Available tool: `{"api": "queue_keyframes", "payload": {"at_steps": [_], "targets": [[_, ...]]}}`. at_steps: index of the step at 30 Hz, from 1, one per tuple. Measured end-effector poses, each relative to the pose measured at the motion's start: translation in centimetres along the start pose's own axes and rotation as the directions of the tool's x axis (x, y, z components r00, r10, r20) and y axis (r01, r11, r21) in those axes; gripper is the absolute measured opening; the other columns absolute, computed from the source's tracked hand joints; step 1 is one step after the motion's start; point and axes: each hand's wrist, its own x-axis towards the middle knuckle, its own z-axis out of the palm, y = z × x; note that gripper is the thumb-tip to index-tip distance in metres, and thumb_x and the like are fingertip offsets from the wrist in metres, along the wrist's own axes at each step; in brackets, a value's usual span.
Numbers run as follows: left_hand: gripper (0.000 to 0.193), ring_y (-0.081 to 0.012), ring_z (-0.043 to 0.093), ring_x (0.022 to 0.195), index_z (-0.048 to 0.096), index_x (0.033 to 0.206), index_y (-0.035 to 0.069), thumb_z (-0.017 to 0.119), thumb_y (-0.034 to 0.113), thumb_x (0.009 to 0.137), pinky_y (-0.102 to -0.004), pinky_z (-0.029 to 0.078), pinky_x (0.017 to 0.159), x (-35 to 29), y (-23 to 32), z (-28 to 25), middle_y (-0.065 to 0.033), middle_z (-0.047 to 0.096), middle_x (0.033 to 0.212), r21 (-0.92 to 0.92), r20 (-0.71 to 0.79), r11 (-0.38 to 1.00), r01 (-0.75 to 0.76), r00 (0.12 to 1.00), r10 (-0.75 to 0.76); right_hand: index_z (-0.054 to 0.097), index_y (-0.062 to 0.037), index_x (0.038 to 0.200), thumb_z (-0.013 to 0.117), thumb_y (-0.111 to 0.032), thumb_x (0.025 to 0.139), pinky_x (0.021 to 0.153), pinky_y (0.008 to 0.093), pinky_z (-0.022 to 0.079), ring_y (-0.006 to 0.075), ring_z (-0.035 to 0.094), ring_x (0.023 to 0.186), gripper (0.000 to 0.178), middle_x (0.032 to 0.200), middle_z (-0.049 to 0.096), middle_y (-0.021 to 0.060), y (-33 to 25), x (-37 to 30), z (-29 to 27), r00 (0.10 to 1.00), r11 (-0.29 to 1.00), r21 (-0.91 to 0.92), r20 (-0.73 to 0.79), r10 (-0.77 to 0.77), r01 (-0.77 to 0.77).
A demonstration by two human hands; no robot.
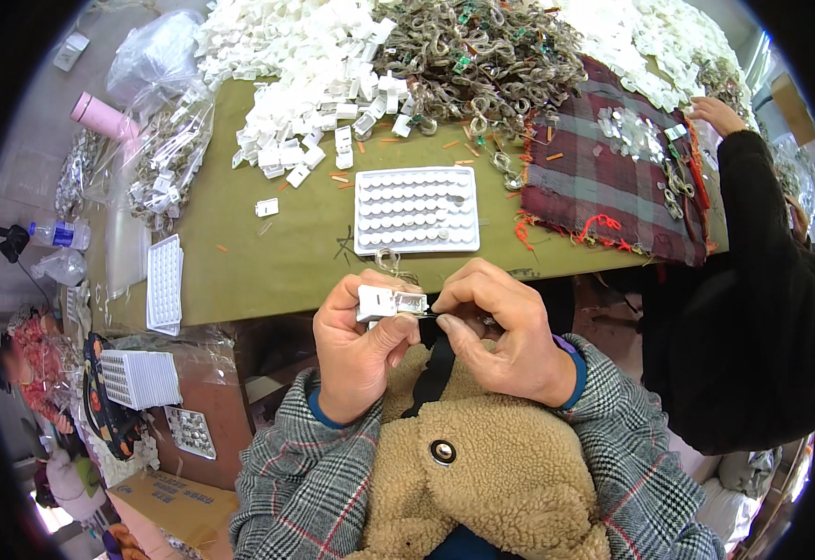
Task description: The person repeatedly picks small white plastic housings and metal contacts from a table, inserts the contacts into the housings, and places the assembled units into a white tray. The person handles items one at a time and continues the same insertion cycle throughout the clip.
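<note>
While the left hand (353,353) pinches the white case (376,303), a hard push could dislodge it. Whether the right hand (510,343) grips anything, I cannot tell.

Grey checked sleeves clothe the worker, the left sleeve (300,481) and right sleeve (636,467) both crossed by thin red lines. Blue inner cuffs (576,381) edge the bare left hand (351,359) and right hand (510,345). Nubbly tan fleece (510,457) covers the front, bearing a round, dark button (442,452) with a pale ring, beside a black strap (434,378).
</note>
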Motion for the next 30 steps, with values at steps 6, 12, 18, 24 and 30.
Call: {"api": "queue_keyframes", "payload": {"at_steps": [6,12,18,24,30], "targets": [[0.020,-0.0126,0.067,0.071,0.057,0.099,-0.001,0.073,0.003,0.089,-0.0179,0.048,0.048,-0.4,-0.1,-0.2,-0.0145,0.065,0.104,0.119,0.087,0.988,-0.103,0.992,0.093,0.062,0.0010,0.089,0.068,0.006,0.077,0.058,0.0314,0.047,0.0227,0.059,0.066,0.014,0.083,0.058,0.0111,-0.1,-0.1,0.2,0.998,0.996,-0.061,-0.019,-0.067,0.066],[0.019,-0.0149,0.069,0.073,0.057,0.098,-0.001,0.073,0.004,0.089,-0.0183,0.050,0.050,-0.5,-0.3,-0.3,-0.0153,0.065,0.104,0.171,0.146,0.966,-0.192,0.975,0.168,0.062,0.0016,0.087,0.069,0.002,0.080,0.056,0.0280,0.045,0.0153,0.058,0.065,0.010,0.079,0.058,0.0073,0.5,-0.3,0.5,1.000,1.000,-0.010,-0.022,0.008,-0.009],[0.024,-0.0143,0.067,0.067,0.059,0.110,-0.002,0.068,0.016,0.096,-0.0178,0.045,0.044,-0.3,-0.4,-0.7,-0.0178,0.067,0.102,-0.096,0.131,0.989,0.110,0.987,-0.097,0.063,0.0026,0.088,0.070,-0.003,0.086,0.057,0.0226,0.044,0.0046,0.055,0.068,0.009,0.078,0.063,-0.0011,0.5,0.1,0.0,0.820,0.663,0.484,0.281,0.499,-0.570],[0.021,-0.0195,0.071,0.073,0.059,0.114,-0.003,0.060,0.013,0.101,-0.0220,0.055,0.048,-0.3,-0.8,-1.2,-0.0196,0.070,0.099,-0.402,0.186,0.852,0.336,0.941,-0.283,0.062,0.0035,0.094,0.067,-0.005,0.088,0.060,0.0259,0.048,0.0148,0.062,0.068,0.012,0.085,0.066,0.0097,0.4,0.5,0.3,0.987,0.987,-0.106,-0.092,-0.129,0.119],[0.015,-0.0191,0.071,0.072,0.062,0.107,-0.004,0.065,0.006,0.096,-0.0257,0.059,0.054,-0.8,-1.1,-1.2,-0.0153,0.071,0.093,-0.092,0.091,0.949,0.300,0.952,-0.293,0.058,0.0016,0.087,0.071,0.004,0.079,0.063,0.0325,0.051,0.0228,0.061,0.069,0.015,0.080,0.060,0.0127,0.2,-0.1,0.6,0.998,0.999,-0.005,0.035,0.045,-0.045]]}}
